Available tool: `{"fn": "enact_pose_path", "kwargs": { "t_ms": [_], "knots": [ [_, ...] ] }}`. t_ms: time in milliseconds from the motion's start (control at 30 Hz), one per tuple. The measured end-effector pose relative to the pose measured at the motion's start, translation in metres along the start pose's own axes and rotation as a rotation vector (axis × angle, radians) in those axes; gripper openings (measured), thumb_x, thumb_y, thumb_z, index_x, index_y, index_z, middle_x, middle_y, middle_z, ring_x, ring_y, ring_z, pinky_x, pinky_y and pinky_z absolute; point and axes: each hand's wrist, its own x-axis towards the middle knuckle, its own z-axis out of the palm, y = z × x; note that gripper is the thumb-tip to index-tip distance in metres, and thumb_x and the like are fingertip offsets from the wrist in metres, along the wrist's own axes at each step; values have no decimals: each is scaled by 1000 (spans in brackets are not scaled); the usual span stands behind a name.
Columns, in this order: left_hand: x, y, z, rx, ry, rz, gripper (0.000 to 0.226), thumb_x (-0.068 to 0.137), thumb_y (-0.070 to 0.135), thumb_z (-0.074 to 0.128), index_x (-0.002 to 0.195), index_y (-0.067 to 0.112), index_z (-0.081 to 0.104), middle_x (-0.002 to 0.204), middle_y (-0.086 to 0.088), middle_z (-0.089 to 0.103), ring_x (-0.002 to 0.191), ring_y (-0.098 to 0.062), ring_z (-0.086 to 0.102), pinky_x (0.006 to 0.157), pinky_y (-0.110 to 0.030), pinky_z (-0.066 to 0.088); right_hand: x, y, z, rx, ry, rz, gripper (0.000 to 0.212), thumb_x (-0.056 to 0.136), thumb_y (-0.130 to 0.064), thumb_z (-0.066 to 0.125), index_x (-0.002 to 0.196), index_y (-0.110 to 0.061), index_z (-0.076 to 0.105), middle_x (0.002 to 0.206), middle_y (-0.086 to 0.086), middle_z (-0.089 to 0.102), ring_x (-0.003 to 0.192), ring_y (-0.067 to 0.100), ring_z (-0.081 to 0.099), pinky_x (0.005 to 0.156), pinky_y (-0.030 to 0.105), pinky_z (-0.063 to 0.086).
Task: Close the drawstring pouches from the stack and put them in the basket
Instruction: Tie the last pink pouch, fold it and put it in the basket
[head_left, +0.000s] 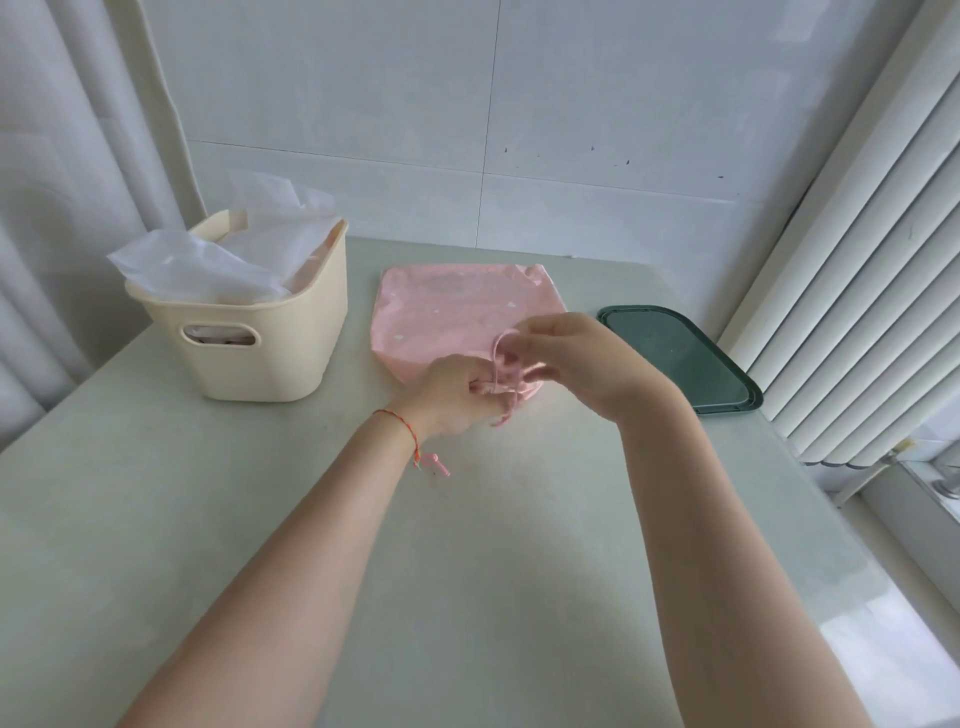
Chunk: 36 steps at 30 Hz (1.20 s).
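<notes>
Nowhere on the pouch, the basket or the tray could any brand, label or writing be read. Only small pale marks showed on the pink drawstring pouch (441, 312), too faint to make out.

At the far left of the table (260, 519) stood the cream basket (270, 358), with a cut-out handle in its near wall. It held crumpled translucent white plastic that rose above the rim and spilled over its left edge; something pinkish showed through the handle slot, though what it was could not be told. At the far right lay the dark green tray (675, 358), flat on the table, with nothing seen in it.

Between basket and tray the pink drawstring pouch lay flat on the table, its gathered near end under the hands. The left hand (457, 395) had its fingers curled, pinching the pink cord (501, 364) at the pouch's mouth. The right hand (582, 353) pinched the upper part of the cord's loop between thumb and fingertips. Loose cord ends hung just below the left hand. A red string bracelet (405, 426) circled the left wrist.
</notes>
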Motion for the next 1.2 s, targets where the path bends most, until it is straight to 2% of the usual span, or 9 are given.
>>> {"fn": "enact_pose_path", "kwargs": {
  "t_ms": [67,133,233,367,500,700,800,900,1200],
  "knots": [
    [0,3,-1,15,-16,9,31,97,37,57,72,21,64,58,5,40,54,-11,36,54,-26,29,4,-2,3,353,38,-104,27,91,-12,54,113,-9,69,116,12,65,101,20,63,87,32,49],
    [0,5,-5,-104,5,-27,35,102,37,47,77,22,67,57,8,42,54,-10,38,53,-26,29,10,-1,6,365,155,-149,35,91,-6,50,116,-23,68,133,11,56,113,16,61,87,27,50],
    [-1,5,-9,-421,28,-106,36,104,30,43,82,20,70,46,11,38,42,-8,30,43,-23,23,11,6,12,-28,296,-96,42,87,6,45,116,-14,68,117,2,68,99,8,66,84,20,50],
    [-3,8,-16,-608,45,-189,51,100,26,39,53,21,58,50,2,28,37,-11,17,42,-20,10,13,15,16,-201,300,-95,35,85,9,48,102,-8,73,95,0,73,77,-1,66,70,7,48],
    [1,2,-21,-756,23,-261,28,96,27,36,82,9,52,55,1,27,36,-10,15,39,-19,9,15,16,21,-256,234,-132,13,83,-5,72,94,-10,74,87,-5,74,80,5,69,66,11,49],
    [-2,3,-23,-692,9,-181,28,95,19,42,74,7,56,56,-2,32,38,-13,19,48,-29,9,17,16,22,-432,318,-167,6,83,-7,72,85,-12,72,75,-11,67,71,1,62,63,8,44],
    [-1,-2,-23,-669,90,-133,30,100,15,41,98,-4,65,51,1,40,36,-12,24,42,-21,16,15,16,12,-493,316,-155,9,88,-6,64,90,-13,69,80,-12,64,73,-4,58,65,3,42],
    [1,-6,-23,-596,159,-100,23,103,9,38,100,5,61,51,2,43,34,-9,27,42,-21,21,11,15,5,-524,276,-119,11,86,-7,60,90,-16,66,88,-9,67,83,4,62,68,7,44],
    [2,1,-19,-405,174,32,5,102,12,47,105,14,44,54,2,49,40,-4,38,43,-17,29,11,9,27,-305,208,-138,20,82,-12,73,96,-10,58,93,-5,74,85,4,67,70,18,52]
  ]
}}
